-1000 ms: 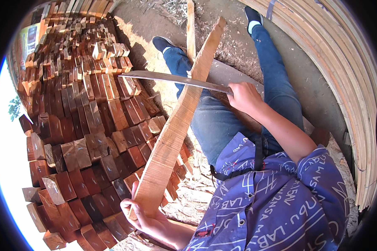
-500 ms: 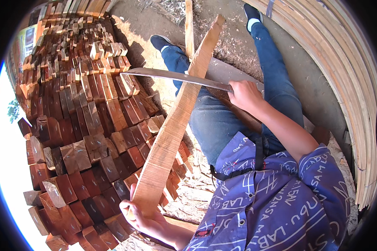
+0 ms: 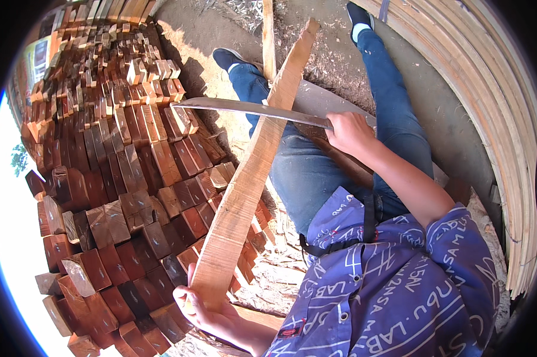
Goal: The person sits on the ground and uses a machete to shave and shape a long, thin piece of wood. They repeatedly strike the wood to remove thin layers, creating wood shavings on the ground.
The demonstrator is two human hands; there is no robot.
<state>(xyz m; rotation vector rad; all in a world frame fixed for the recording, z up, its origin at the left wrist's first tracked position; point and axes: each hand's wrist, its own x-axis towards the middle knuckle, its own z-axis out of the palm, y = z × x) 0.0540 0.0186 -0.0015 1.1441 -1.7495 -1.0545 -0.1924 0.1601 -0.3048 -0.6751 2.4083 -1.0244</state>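
Wooden board (image 3: 250, 172) slants away from the left hand (image 3: 202, 310), whose fingers curl round its near end; I see the right hand (image 3: 349, 132) closed on the curved blade (image 3: 221, 105), which crosses the board's far half. Pale lettering covers the purple shirt (image 3: 393, 297).

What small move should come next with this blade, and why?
Probably a short, controlled stroke of the blade against the plank: the right hand holds it crosswise over the plank's far half, while the left hand grips the near end. Whether blade and plank touch is unclear.
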